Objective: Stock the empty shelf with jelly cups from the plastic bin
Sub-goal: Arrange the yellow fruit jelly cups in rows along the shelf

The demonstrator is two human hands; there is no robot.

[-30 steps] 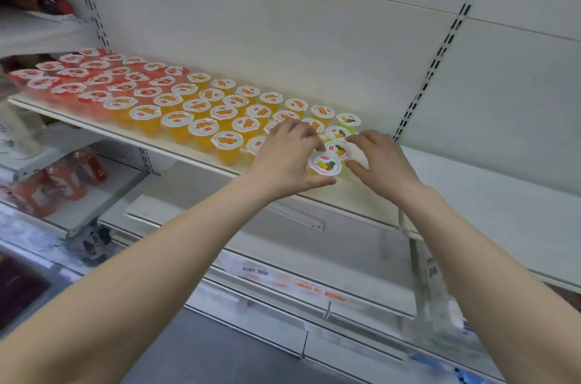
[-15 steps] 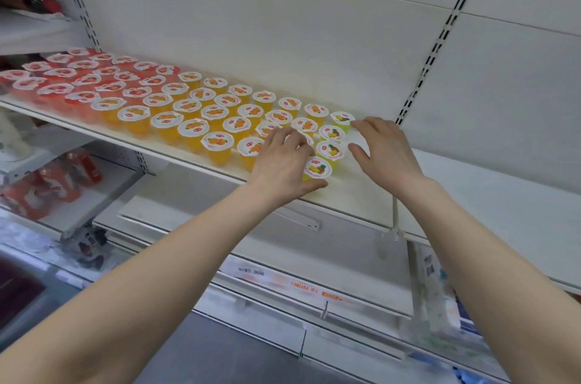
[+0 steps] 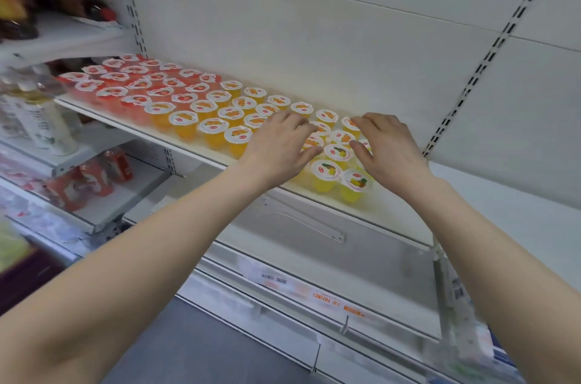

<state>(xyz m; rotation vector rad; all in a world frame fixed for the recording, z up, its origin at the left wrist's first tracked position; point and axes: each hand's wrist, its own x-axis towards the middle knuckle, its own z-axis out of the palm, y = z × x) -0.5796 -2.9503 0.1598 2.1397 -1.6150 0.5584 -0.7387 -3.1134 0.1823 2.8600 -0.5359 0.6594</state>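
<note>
On the shelf [image 3: 201, 149] in the head view, the jelly cups [image 3: 232, 114] are standing lid-up in close diagonal rows, red ones at the left end and orange and yellow ones toward the middle, likely so that flavours stay grouped and the labels face a shopper. The left hand [image 3: 278, 144] and the right hand [image 3: 388, 147] are lying palm-down on either side of the newest yellow cups [image 3: 338, 152], fingers spread and loose, gripping nothing; they are probably nudging these cups snug against their neighbours to square off the row. Two cups [image 3: 339, 180] are sitting right at the front edge, where a careless push could tip them off. The shelf's right stretch is lying bare, and the plastic bin is not showing here.
</note>
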